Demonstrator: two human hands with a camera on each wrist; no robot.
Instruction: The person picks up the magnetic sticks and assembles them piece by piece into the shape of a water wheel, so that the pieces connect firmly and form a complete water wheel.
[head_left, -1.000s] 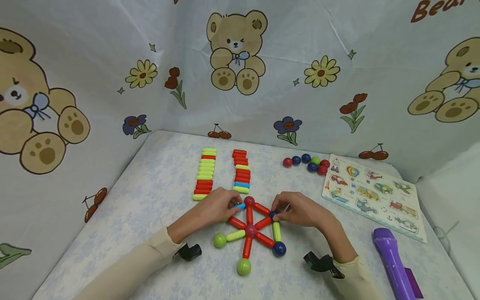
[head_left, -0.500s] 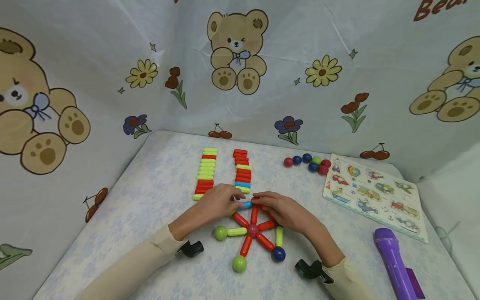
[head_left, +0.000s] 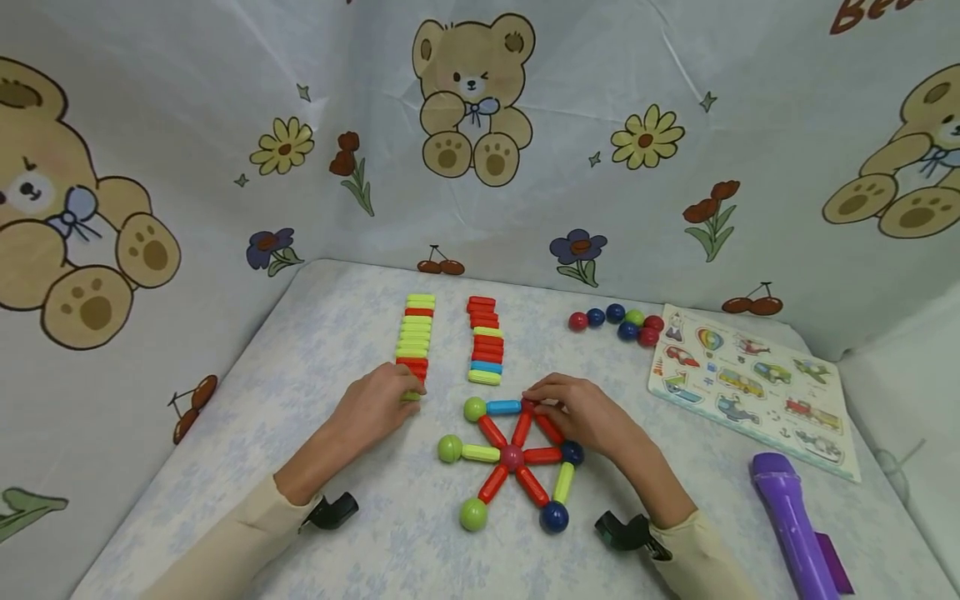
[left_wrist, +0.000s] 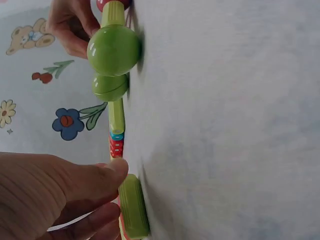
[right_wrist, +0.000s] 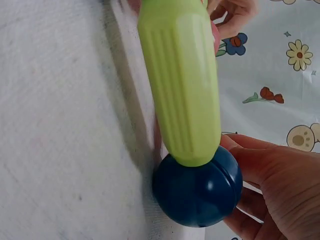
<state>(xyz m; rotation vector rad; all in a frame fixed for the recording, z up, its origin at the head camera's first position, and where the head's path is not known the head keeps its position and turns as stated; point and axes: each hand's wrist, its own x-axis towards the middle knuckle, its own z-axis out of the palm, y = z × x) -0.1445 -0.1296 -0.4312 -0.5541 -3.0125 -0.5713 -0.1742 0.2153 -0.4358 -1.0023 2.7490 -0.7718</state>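
A wheel of toy rods and balls lies on the table, with red and yellow-green rods running out from a central red ball (head_left: pixel 512 457). My right hand (head_left: pixel 581 410) pinches another red ball (head_left: pixel 528 404) at its far side, largely covered by the fingers. A blue rod (head_left: pixel 503 407) joins that ball to a green ball (head_left: pixel 475 409). My left hand (head_left: pixel 375 406) is at the near end of the left rod column, its thumb and fingers about a yellow-green rod (left_wrist: pixel 133 207); I see no firm hold. A dark blue ball (right_wrist: pixel 197 187) appears close in the right wrist view.
A second column of rods (head_left: pixel 487 342) lies beyond the wheel. Several loose balls (head_left: pixel 616 314) sit at the back, beside a picture board (head_left: pixel 753 392). A purple toy microphone (head_left: pixel 791 525) lies at the right. A bear-print cloth (head_left: pixel 480 217) hangs behind.
My left hand has let go of the blue rod and moved left to the rod column. My right hand has shifted from the dark blue ball to the far red ball. The wheel has turned slightly.
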